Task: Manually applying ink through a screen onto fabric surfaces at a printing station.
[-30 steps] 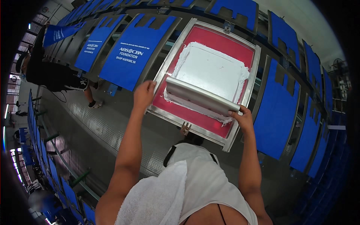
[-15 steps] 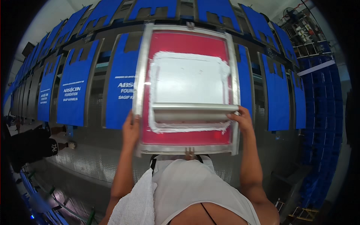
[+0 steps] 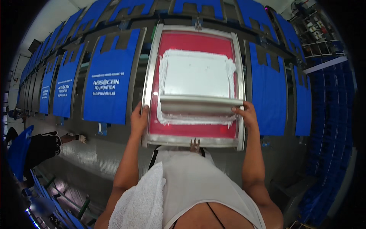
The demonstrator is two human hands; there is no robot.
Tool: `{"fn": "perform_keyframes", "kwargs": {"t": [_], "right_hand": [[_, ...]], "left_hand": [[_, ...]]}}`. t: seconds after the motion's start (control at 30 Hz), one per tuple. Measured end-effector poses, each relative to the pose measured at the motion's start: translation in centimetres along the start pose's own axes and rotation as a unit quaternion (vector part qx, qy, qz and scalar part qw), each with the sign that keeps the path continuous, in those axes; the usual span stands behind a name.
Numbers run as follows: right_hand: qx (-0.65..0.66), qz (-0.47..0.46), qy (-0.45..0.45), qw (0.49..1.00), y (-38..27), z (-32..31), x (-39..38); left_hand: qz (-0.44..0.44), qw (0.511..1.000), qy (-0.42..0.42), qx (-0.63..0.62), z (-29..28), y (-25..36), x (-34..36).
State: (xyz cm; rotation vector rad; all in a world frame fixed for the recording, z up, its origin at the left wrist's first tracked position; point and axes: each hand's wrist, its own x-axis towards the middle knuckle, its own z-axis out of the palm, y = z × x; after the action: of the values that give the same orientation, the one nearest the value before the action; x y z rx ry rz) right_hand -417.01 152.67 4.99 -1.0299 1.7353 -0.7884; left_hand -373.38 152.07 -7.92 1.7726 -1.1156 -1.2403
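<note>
In front of my body I hold a screen printing frame (image 3: 152, 87) with silver metal rails. Its red mesh (image 3: 196, 40) carries a square patch of white ink (image 3: 196, 72) with thick, uneven edges. Across the lower part of the ink lies a long metal squeegee (image 3: 200, 106). My left hand (image 3: 139, 119) is closed round the frame's left rail. At the opposite side, my right hand (image 3: 248, 114) grips the squeegee's right end, with its fingers by the right rail. What lies beneath the frame is hidden.
Flat boards bearing blue bags run in rows; one printed blue bag (image 3: 108, 80) lies left of the frame, an unprinted blue bag (image 3: 270, 87) right. A person in black (image 3: 40, 149) stands at far left near a blue sheet (image 3: 19, 152). Blue stacks (image 3: 328, 133) line the right.
The frame, squeegee and both hands have shifted right along the row, past the printed bag, which now shows fully. At far left, the person in black has moved and a blue sheet shows.
</note>
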Motion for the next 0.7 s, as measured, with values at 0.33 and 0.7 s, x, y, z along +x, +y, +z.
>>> {"fn": "perform_keyframes", "kwargs": {"t": [0.33, 0.7], "right_hand": [[0.043, -0.044, -0.027, 0.998, 1.4, -0.7, 1.8], [0.027, -0.039, -0.032, 0.998, 1.6, -0.9, 0.7]], "left_hand": [[-0.015, 1.000, 0.004, -0.009, 1.7, 2.4, 1.2], [0.028, 1.000, 0.007, -0.003, 1.9, 2.1, -0.5]]}}
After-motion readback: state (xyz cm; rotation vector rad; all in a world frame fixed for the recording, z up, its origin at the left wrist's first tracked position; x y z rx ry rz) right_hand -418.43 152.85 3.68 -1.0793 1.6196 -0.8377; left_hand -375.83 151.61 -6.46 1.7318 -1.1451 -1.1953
